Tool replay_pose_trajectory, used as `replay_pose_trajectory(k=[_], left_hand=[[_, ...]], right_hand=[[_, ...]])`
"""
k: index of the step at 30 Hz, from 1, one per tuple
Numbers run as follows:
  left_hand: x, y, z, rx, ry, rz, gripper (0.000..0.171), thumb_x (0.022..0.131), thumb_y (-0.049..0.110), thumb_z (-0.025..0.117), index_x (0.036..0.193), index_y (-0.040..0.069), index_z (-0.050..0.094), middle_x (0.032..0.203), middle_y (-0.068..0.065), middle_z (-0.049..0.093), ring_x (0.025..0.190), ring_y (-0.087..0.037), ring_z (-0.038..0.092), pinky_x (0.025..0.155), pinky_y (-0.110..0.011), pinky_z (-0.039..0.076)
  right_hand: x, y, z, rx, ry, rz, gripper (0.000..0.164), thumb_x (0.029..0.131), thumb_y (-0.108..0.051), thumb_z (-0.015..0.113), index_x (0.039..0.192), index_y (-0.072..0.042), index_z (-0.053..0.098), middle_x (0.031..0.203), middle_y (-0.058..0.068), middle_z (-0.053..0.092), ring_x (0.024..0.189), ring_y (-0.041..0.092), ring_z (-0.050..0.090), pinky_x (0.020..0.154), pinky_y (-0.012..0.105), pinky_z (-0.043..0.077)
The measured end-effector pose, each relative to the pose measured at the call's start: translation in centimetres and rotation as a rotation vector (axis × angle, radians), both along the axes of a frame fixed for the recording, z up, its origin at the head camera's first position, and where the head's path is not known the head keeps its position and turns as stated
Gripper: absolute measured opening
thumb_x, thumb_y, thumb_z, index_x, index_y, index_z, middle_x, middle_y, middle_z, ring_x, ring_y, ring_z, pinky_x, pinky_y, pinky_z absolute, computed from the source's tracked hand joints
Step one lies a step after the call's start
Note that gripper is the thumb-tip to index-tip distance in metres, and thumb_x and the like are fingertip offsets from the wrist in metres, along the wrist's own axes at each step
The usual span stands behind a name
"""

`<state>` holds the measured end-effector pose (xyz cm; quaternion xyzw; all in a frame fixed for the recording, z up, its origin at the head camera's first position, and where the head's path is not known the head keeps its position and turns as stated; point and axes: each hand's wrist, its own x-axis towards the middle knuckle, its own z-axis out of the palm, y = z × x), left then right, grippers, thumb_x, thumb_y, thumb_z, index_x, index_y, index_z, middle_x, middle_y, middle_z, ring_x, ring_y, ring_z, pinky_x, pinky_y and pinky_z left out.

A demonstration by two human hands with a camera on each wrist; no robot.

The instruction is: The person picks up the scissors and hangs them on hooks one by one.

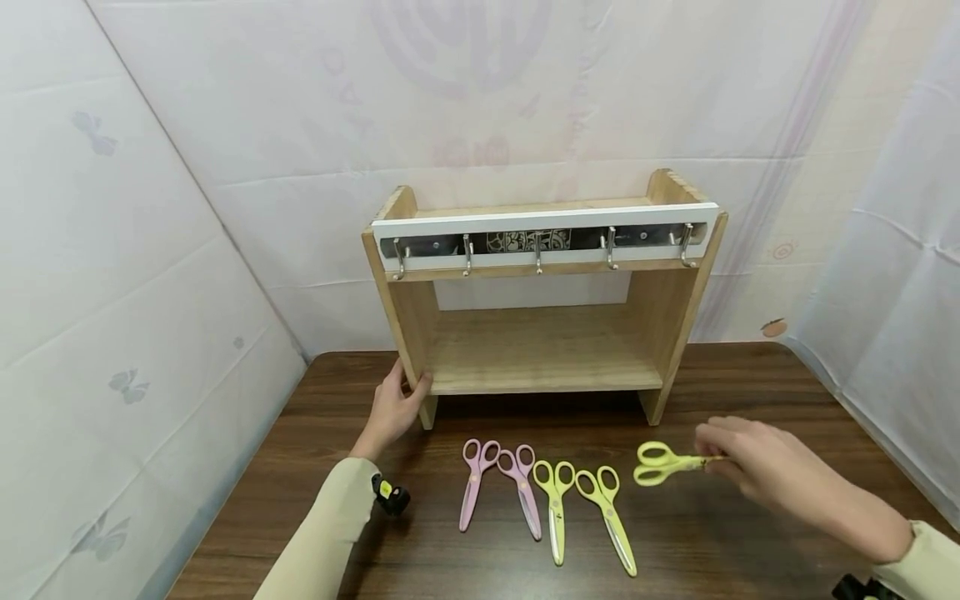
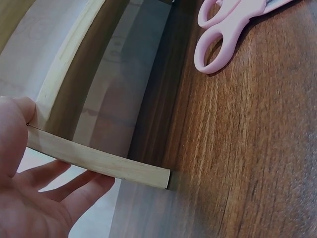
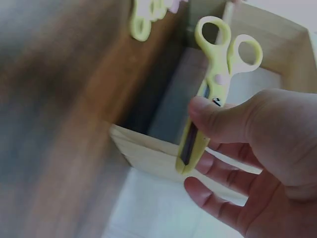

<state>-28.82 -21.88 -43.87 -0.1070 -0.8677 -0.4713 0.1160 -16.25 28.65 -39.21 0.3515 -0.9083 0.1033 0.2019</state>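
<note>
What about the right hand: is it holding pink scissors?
No, the right hand grips yellow scissors, while both pink pairs lie on the table.

Two pairs of pink ring-handled scissors (image 1: 470,496); three pairs of yellow ring-handled scissors (image 1: 556,504). One pale wooden shelf unit (image 1: 540,346), one white horizontal rail (image 1: 543,221), five silver metal hooks (image 1: 537,250). One dark-brown wood-grain table (image 1: 750,383). Two bare hands (image 1: 393,408).

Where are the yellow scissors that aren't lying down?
In the head view, the yellow loop-handled scissors are in the right hand, right of four pink and yellow scissors, near the light wooden shelf.
</note>
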Motion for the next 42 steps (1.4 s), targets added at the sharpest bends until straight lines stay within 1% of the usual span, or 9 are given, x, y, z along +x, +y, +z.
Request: replay_pose_trajectory(k=[3, 7, 11, 18, 22, 25, 26, 34, 42], left_hand=[[0.0, 0.0, 0.0, 0.001, 0.002, -0.004, 0.056, 0.106, 0.032, 0.058, 0.154, 0.01, 0.04, 0.136, -0.025, 0.059, 0.12, -0.04, 0.063, 0.09, -0.053, 0.059], [-0.1, 0.0, -0.1, 0.004, 0.011, -0.005, 0.057, 0.106, 0.032, 0.059, 0.154, 0.009, 0.04, 0.136, -0.025, 0.059, 0.121, -0.04, 0.062, 0.091, -0.053, 0.058], [0.0, 0.0, -0.1, 0.011, 0.002, -0.001, 0.056, 0.106, 0.031, 0.059, 0.154, 0.009, 0.04, 0.136, -0.025, 0.059, 0.121, -0.039, 0.063, 0.092, -0.053, 0.058], [0.0, 0.0, -0.3, 0.009, -0.002, 0.001, 0.057, 0.106, 0.031, 0.059, 0.155, 0.01, 0.039, 0.136, -0.025, 0.059, 0.121, -0.039, 0.063, 0.092, -0.052, 0.058], [0.0, 0.0, -0.3, 0.009, 0.003, 0.004, 0.057, 0.106, 0.03, 0.059, 0.155, 0.01, 0.039, 0.137, -0.025, 0.059, 0.121, -0.039, 0.062, 0.092, -0.053, 0.058], [-0.1, 0.0, -0.3, 0.012, 0.008, 0.007, 0.057, 0.106, 0.03, 0.06, 0.155, 0.009, 0.039, 0.136, -0.025, 0.059, 0.121, -0.039, 0.062, 0.093, -0.053, 0.058], [-0.1, 0.0, -0.3, 0.014, 0.008, 0.007, 0.057, 0.106, 0.029, 0.06, 0.155, 0.009, 0.039, 0.136, -0.025, 0.059, 0.12, -0.04, 0.063, 0.093, -0.053, 0.057], [-0.2, 0.1, -0.5, 0.019, 0.021, 0.008, 0.056, 0.106, 0.028, 0.06, 0.155, 0.008, 0.04, 0.135, -0.025, 0.06, 0.12, -0.039, 0.063, 0.092, -0.053, 0.058], [-0.1, 0.1, -0.5, 0.014, 0.032, 0.021, 0.055, 0.106, 0.03, 0.06, 0.153, 0.008, 0.042, 0.133, -0.025, 0.061, 0.118, -0.039, 0.064, 0.091, -0.052, 0.058]], right_hand=[[-0.8, 0.1, 1.8, -0.03, 0.068, 0.008, 0.042, 0.067, -0.009, 0.091, 0.085, -0.029, 0.059, 0.084, -0.022, 0.054, 0.069, -0.007, 0.046, 0.05, 0.022, 0.043], [-2.1, 0.2, 3.8, -0.099, 0.176, 0.051, 0.019, 0.093, -0.04, 0.073, 0.086, -0.026, 0.062, 0.085, -0.019, 0.059, 0.07, -0.004, 0.051, 0.054, 0.02, 0.045], [-3.2, 0.1, 5.4, -0.196, 0.271, 0.094, 0.049, 0.104, -0.058, 0.042, 0.086, -0.019, 0.065, 0.082, -0.013, 0.063, 0.07, 0.003, 0.057, 0.06, 0.015, 0.047], [-4.5, 0.2, 7.2, -0.333, 0.312, 0.052, 0.054, 0.101, -0.06, 0.052, 0.086, -0.011, 0.069, 0.079, -0.006, 0.068, 0.07, 0.001, 0.06, 0.065, 0.012, 0.051], [-4.8, 0.0, 7.8, -0.397, 0.264, -0.011, 0.017, 0.089, -0.021, 0.084, 0.088, -0.01, 0.072, 0.081, -0.003, 0.07, 0.074, -0.006, 0.058, 0.066, 0.008, 0.05], [-5.0, -0.4, 8.2, -0.434, 0.239, -0.04, 0.035, 0.066, 0.012, 0.09, 0.09, -0.008, 0.073, 0.083, 0.0, 0.072, 0.076, -0.009, 0.058, 0.069, 0.005, 0.05], [-5.1, -0.5, 8.4, -0.446, 0.235, -0.051, 0.037, 0.065, 0.014, 0.089, 0.09, -0.007, 0.073, 0.083, 0.001, 0.072, 0.076, -0.01, 0.058, 0.069, 0.005, 0.049], [-5.7, -1.0, 8.7, -0.549, 0.224, -0.146, 0.028, 0.073, 0.009, 0.088, 0.089, -0.006, 0.071, 0.08, -0.003, 0.069, 0.074, -0.015, 0.057, 0.063, 0.006, 0.042], [-6.4, -1.0, 8.5, -0.626, 0.191, -0.188, 0.021, 0.079, 0.003, 0.087, 0.09, -0.005, 0.072, 0.08, -0.005, 0.067, 0.073, -0.011, 0.058, 0.069, 0.003, 0.043]])
